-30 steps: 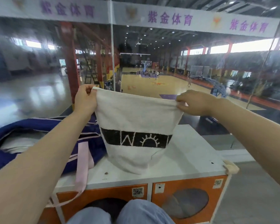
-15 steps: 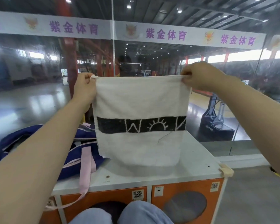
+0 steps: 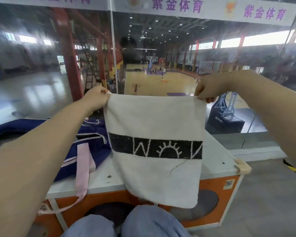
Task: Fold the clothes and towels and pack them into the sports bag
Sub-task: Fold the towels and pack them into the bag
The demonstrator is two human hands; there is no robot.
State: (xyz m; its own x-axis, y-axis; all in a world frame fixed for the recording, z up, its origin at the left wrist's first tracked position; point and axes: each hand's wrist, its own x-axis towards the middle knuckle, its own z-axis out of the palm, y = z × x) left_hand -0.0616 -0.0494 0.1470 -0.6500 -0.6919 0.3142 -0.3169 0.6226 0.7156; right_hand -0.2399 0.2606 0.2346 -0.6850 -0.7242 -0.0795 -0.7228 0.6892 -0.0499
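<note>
Above cabinet top [image 3: 217, 151], left hand [image 3: 97, 98] and right hand [image 3: 210, 88] pinch towel [image 3: 154, 120] top corners; right fingertips seemingly curled behind.

A white banner [image 3: 203, 9] along the top of the glass carries purple characters 紫金体育, repeated across it. The white towel [image 3: 154, 120] has a black band with white marks: a W-like letter, a half-sun with rays and a slanted stroke. A QR code sticker [image 3: 228, 183] sits on the orange cabinet front; it is too small to read.
</note>
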